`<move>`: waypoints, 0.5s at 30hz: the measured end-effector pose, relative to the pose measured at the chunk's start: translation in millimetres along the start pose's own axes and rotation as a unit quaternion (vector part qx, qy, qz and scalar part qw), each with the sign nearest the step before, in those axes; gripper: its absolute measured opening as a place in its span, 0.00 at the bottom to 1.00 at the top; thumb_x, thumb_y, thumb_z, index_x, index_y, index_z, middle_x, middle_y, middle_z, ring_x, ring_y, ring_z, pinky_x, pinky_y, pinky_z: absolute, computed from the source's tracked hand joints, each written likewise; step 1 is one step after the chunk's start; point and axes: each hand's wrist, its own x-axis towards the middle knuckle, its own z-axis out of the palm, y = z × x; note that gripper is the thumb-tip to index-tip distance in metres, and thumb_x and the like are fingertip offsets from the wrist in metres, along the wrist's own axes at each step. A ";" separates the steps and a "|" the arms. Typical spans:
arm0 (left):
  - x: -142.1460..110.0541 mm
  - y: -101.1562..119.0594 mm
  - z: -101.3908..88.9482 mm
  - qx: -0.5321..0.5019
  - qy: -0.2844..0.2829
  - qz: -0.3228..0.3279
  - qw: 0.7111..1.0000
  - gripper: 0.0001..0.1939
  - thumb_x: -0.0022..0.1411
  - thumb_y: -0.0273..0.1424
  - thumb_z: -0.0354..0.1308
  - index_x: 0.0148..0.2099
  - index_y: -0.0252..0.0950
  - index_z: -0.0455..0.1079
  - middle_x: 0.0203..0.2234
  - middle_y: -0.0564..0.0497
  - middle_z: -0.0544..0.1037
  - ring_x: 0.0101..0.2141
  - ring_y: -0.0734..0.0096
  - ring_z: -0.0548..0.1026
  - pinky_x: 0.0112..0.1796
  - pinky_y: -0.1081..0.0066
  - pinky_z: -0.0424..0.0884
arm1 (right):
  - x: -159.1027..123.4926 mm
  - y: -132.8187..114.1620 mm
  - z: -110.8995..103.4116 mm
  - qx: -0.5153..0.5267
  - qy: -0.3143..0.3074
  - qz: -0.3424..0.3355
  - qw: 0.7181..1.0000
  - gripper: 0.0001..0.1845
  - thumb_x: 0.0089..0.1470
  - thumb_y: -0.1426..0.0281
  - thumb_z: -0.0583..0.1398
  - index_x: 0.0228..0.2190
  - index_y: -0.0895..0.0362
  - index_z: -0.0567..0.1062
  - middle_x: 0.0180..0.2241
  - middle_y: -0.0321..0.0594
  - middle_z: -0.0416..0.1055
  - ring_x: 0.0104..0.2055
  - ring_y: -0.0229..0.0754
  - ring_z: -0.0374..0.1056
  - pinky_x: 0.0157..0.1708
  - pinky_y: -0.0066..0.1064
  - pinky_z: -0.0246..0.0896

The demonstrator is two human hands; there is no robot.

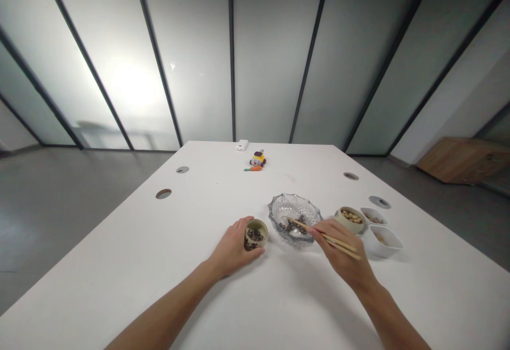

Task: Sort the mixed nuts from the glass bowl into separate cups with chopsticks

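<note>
My left hand (235,248) is wrapped round a small ceramic cup (254,244) with dark lettering on its side. Small dark pieces (255,234) lie inside the cup. In my right hand (346,252) is a pair of wooden chopsticks (338,243), their tips down in a scalloped clear glass bowl (279,205) just right of the cup. More dark pieces (300,224) are spread over the bowl's bottom. Whether the tips pinch a piece is too small to make out. My right hand partly covers the bowl's right side.
Beyond my right hand stand a ceramic cup of peanuts (343,221) and two white dishes (368,211) with small contents. At the table's far end are a yellow toy vehicle (258,158), an orange toy carrot (255,169) and a white box (241,145). Round holes (163,194) pierce the white tabletop (179,254).
</note>
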 end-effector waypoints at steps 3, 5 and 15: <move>0.1 0.9 -0.3 0.000 0.000 0.002 1.000 0.37 0.61 0.35 0.71 0.69 0.41 0.64 0.61 0.40 0.76 0.59 0.45 0.76 0.62 0.48 0.70 | 0.3 -0.2 -0.3 0.004 0.001 -0.002 1.000 0.14 0.71 0.63 0.62 0.31 0.51 0.79 0.31 0.38 0.79 0.33 0.43 0.77 0.35 0.33 0.74; 0.2 1.1 -0.2 0.000 0.001 0.002 1.000 0.37 0.60 0.35 0.72 0.69 0.41 0.64 0.61 0.40 0.76 0.59 0.45 0.76 0.62 0.48 0.70 | -0.2 0.2 -0.2 0.004 0.002 -0.002 1.000 0.13 0.71 0.64 0.62 0.32 0.52 0.80 0.31 0.38 0.79 0.33 0.43 0.77 0.35 0.33 0.73; 0.1 0.6 -0.2 0.003 -0.005 -0.004 1.000 0.37 0.61 0.35 0.72 0.68 0.41 0.64 0.62 0.40 0.76 0.60 0.45 0.75 0.62 0.48 0.70 | -1.9 1.5 -0.4 -0.021 0.026 0.009 0.999 0.13 0.71 0.61 0.62 0.34 0.52 0.81 0.32 0.39 0.80 0.33 0.44 0.78 0.36 0.35 0.74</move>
